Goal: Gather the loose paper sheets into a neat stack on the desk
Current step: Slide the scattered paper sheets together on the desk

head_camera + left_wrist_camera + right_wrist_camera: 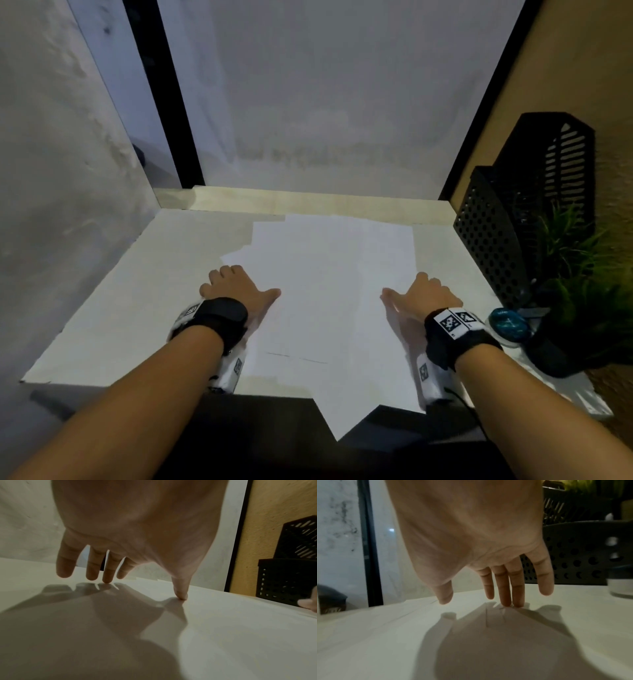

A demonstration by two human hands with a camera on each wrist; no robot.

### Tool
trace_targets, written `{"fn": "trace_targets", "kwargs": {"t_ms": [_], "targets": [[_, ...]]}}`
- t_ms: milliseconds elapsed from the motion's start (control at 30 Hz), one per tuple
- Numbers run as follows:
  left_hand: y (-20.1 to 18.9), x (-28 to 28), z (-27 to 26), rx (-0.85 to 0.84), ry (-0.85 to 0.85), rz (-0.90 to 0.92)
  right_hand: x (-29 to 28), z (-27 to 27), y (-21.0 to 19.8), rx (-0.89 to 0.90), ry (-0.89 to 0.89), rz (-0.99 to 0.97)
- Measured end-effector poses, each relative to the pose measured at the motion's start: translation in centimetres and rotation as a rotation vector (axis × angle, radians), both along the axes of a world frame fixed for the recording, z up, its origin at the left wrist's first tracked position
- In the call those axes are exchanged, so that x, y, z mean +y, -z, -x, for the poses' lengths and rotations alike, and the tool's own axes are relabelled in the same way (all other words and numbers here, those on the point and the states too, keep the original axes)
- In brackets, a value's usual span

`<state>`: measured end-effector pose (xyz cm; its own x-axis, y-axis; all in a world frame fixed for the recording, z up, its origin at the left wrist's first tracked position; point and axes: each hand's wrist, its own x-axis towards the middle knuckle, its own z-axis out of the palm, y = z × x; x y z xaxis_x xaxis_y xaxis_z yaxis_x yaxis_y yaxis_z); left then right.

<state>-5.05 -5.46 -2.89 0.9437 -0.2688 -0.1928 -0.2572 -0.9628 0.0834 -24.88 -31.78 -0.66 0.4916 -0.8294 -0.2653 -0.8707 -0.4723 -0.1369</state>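
Observation:
Several white paper sheets (329, 287) lie overlapped and askew across the middle of the white desk (120, 308), one corner hanging over the front edge. My left hand (236, 289) rests on the sheets' left side with straight fingers (107, 574); its thumb tip and fingertips touch the paper (223, 628). My right hand (421, 294) lies on the sheets' right side. In the right wrist view its straight fingers (505, 588) touch the paper (385, 635) with their tips. Neither hand holds anything.
A black perforated file organiser (507, 219) stands at the desk's right edge, with a green plant (589, 274) and a blue round object (508, 323) in front of it. A white wall panel (325, 102) closes the back, a grey wall the left.

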Motion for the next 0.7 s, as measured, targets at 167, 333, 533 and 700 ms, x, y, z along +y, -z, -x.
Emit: {"fn": "trace_targets", "kwargs": {"t_ms": [167,333,533,700], "targets": [[0.3,-2.1,-1.8,-0.007,-0.059,-0.043,-1.4,-2.2,0.7,0.054,-0.078,-0.052],[0.2,-2.8,-1.7,0.027,-0.075,-0.041,-1.2,-3.3,0.8,0.137,-0.147,-0.100],[-0.8,-1.5,-1.6,0.191,-0.038,0.124,-0.1,-2.2,0.3,0.097,-0.163,-0.170],[-1.6,1.3,-1.6,0.335,0.127,0.000,1.0,-1.6,0.4,0.115,-0.165,-0.119]]}}
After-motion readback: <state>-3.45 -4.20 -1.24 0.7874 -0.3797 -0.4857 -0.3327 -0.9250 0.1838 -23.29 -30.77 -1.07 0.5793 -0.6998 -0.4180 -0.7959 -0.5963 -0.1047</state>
